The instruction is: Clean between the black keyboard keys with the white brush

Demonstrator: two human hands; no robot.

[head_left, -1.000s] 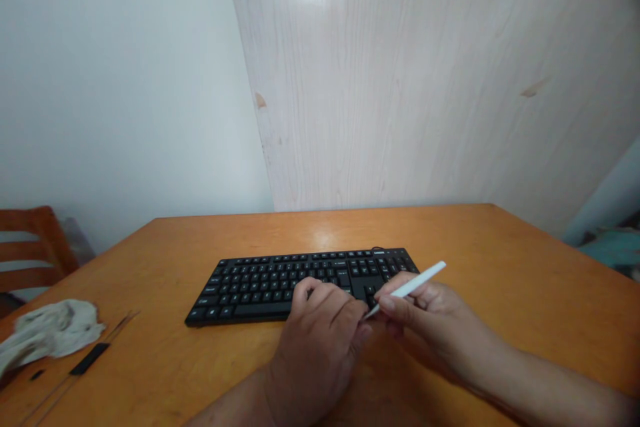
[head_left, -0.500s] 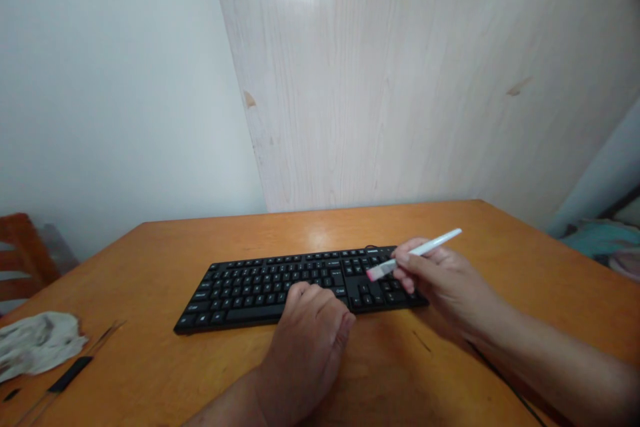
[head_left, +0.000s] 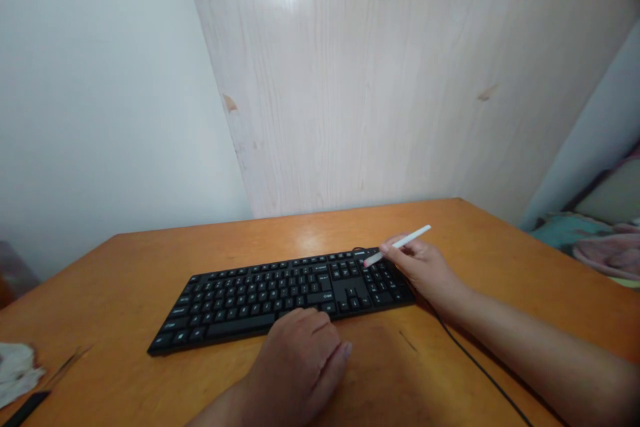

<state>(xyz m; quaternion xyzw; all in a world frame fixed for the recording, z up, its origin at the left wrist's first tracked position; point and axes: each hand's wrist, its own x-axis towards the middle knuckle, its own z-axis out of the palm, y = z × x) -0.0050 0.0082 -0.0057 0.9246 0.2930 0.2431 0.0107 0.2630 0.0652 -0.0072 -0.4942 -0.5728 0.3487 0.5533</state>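
A black keyboard lies on the wooden table, slightly angled, its number pad toward the right. Between the thumb and fingers of my right hand is a slim white brush with pink-tipped bristles. It slants down to the left, and its tip is at the upper-left keys of the number pad. My left hand rests at the keyboard's front edge, below the space bar's right part. Its fingers are curled down with the thumb at the right side; the fingertips are hidden beneath the hand.
A crumpled whitish cloth and a dark thin tool lie at the table's left front. A black cable runs under my right forearm toward the front. Behind the table stands a wall; folded fabrics are at the right.
The view has turned rightward, so the table's things sit further left. My right hand has moved the brush tip from the navigation keys toward the number pad's top. My left hand stays near the front edge.
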